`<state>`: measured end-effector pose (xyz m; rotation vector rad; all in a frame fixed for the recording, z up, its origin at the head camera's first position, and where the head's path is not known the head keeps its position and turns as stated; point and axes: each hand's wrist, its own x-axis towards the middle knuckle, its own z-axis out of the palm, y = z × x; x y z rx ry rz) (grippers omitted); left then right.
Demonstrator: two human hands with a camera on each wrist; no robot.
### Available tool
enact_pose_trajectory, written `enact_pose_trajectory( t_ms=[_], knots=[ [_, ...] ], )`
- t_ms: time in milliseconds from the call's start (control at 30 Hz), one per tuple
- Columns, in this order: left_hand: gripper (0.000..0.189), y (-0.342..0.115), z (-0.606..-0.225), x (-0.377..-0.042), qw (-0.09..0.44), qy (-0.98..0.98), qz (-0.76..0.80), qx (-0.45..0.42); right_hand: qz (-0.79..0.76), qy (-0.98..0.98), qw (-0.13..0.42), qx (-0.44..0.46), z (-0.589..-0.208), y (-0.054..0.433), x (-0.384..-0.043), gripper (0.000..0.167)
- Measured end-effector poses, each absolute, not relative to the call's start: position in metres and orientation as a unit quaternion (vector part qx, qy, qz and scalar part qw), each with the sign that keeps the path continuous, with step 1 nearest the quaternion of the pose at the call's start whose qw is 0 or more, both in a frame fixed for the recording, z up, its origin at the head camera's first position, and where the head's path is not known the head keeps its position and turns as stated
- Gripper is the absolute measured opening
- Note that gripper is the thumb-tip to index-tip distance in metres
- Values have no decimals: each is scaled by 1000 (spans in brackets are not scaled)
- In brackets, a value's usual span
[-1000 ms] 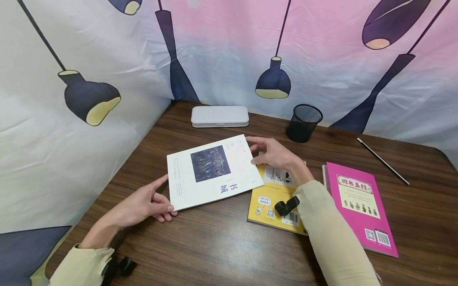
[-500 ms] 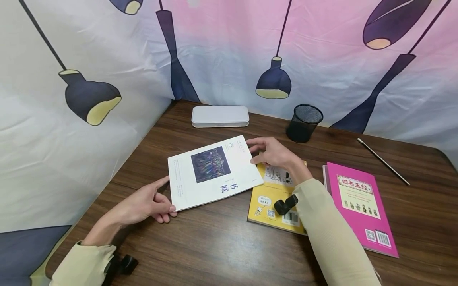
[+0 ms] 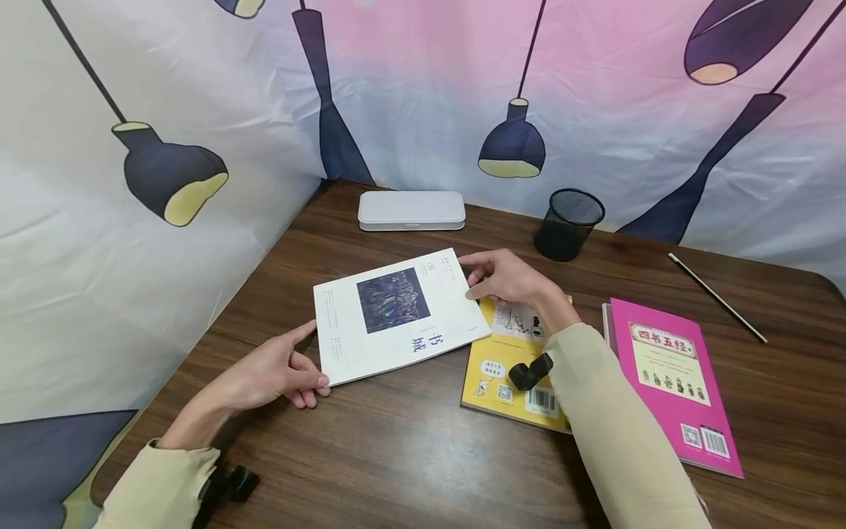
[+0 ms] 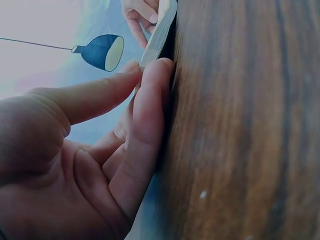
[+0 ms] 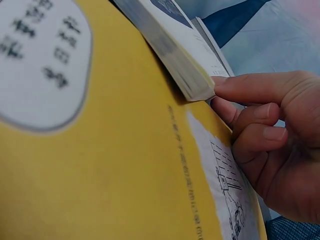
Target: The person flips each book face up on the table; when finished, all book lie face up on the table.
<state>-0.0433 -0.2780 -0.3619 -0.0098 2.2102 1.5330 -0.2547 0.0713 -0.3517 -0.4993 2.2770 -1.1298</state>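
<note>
A white book [image 3: 344, 316] with a dark picture on its cover lies tilted across the middle of the table, its right end over a yellow book [image 3: 492, 371]. My left hand [image 3: 267, 375] pinches its near left corner; the left wrist view shows thumb and fingers [image 4: 150, 105] meeting at the edge, close to the tabletop. At the opposite end, my right hand [image 3: 512, 283] grips the right edge, thumb on the cover. The right wrist view shows the page block of the white book [image 5: 172, 60] just above the yellow cover [image 5: 125, 165], the other fingers curled below.
Right of the yellow book lies a pink book [image 3: 667, 367], and beyond it a thin white-tipped stick [image 3: 717, 297]. At the back stand a white case [image 3: 411, 211] and a black mesh pen cup [image 3: 567, 228]. Printed cloth [image 3: 410, 95] hangs behind the table [image 3: 396, 455].
The head view has shifted slightly, so the whole scene sits a little differently. Both hands keep their hold on the white book, which has hardly moved.
</note>
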Motion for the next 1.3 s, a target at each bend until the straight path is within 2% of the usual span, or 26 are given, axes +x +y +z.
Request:
enact_pose_trajectory(
  t_ms=[233,600,967,1300],
  knots=[
    [104,-275,-363,-46,214,821,529,-1,-405,852,278,-182,-351,72,-257,68],
    [101,-279,-358,-47,197,876,440,-21,-388,867,274,-149,-353,71,-255,54],
    [85,-300,-343,-71,159,909,387,0,-404,887,171,-147,-343,97,-233,42],
    [80,-314,-343,-94,145,914,378,-5,-383,878,225,-180,-336,107,-207,47]
  ],
)
